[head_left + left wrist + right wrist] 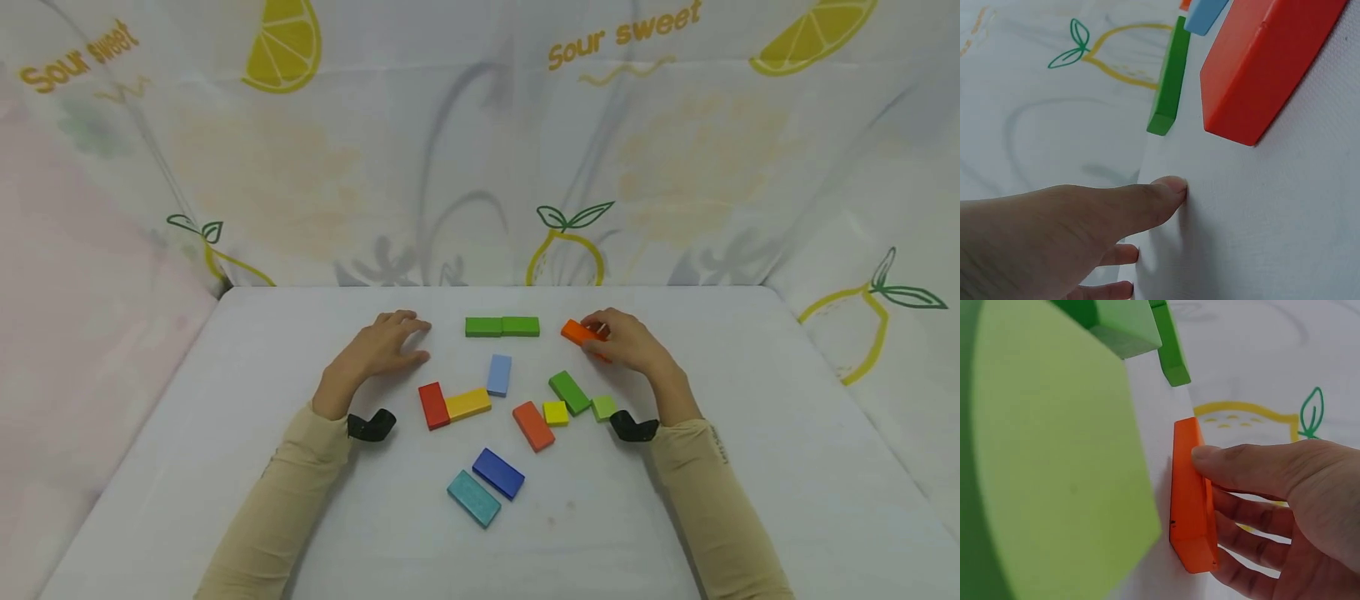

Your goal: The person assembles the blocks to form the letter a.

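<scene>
My right hand (628, 340) pinches an orange block (576, 332) at the back right, thumb on the near side and fingers behind it. In the right wrist view the thumb presses the face of this block (1189, 500), which lies along the white tabletop. To the left, my left hand (378, 346) holds nothing, its fingers spread and loosely bent over the cloth. Two green blocks (483, 327) lie end to end between the hands. In the left wrist view a red block (1260, 69) stands out large beyond the thumb.
Mid-table lie a red block (433, 406) against a yellow-orange one (468, 405), a light blue block (499, 375), a red-orange block (533, 427), a small yellow block (556, 413), a green block (570, 392) and a light green one (603, 407). Blue (498, 473) and teal (474, 498) blocks sit nearer.
</scene>
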{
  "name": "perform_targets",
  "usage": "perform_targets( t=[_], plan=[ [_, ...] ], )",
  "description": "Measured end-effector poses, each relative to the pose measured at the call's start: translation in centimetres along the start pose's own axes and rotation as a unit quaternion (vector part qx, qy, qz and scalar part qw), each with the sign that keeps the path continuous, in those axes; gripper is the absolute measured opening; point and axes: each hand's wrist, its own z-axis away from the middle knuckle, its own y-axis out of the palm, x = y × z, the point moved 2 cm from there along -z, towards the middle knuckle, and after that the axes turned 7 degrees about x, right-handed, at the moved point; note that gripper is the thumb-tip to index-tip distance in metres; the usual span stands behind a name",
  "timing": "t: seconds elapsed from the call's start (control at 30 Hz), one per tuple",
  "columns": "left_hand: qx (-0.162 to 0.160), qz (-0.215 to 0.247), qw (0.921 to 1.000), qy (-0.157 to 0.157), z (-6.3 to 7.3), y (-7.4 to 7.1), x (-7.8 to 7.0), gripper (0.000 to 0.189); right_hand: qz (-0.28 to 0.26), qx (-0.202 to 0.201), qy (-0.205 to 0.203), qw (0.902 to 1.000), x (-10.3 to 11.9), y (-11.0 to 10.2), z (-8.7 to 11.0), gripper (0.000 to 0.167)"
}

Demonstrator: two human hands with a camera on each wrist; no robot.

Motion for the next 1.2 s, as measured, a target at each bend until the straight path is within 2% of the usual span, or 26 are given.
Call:
perform_targets(
  t=[0.37, 0.57, 0.7, 0.8, 0.97, 1.1, 1.2],
  plan=[
    [-0.002, 0.001, 1.0000, -0.001, -0.1, 0.2, 0.2, 0.051, -0.006, 0.005, -0.002, 1.0000, 1.0, 0.5, -0.2, 0.041],
    [0.005, -0.002, 1.0000, 0.002, -0.3, 0.3, 0.5, 0.050, -0.012, 0.019, 0.011, 0.9997, 1.4, 0.8, -0.2, 0.044],
    [0.009, 0.004, 0.9996, 0.027, -0.4, -0.1, 0.2, 0.046, -0.010, 0.019, 0.014, 0.9997, 1.5, 0.8, -0.2, 0.044],
    [0.019, 0.023, 0.9974, 0.066, -0.5, -0.3, -0.1, 0.043, -0.009, 0.014, 0.015, 0.9997, 1.5, 0.9, -0.2, 0.045],
    [0.056, 0.081, 0.9867, 0.130, 0.0, -0.7, -1.0, 0.039, -0.012, 0.016, 0.016, 0.9997, 1.7, 1.3, -0.4, 0.048],
    [0.094, 0.100, 0.9801, 0.144, 0.7, -1.0, -1.8, 0.037, -0.010, 0.020, 0.016, 0.9996, 1.8, 1.6, -0.5, 0.048],
    [0.120, 0.113, 0.9760, 0.142, 1.4, -1.2, -2.4, 0.038, -0.009, 0.017, 0.009, 0.9998, 1.9, 1.5, -0.6, 0.048]
  ],
)
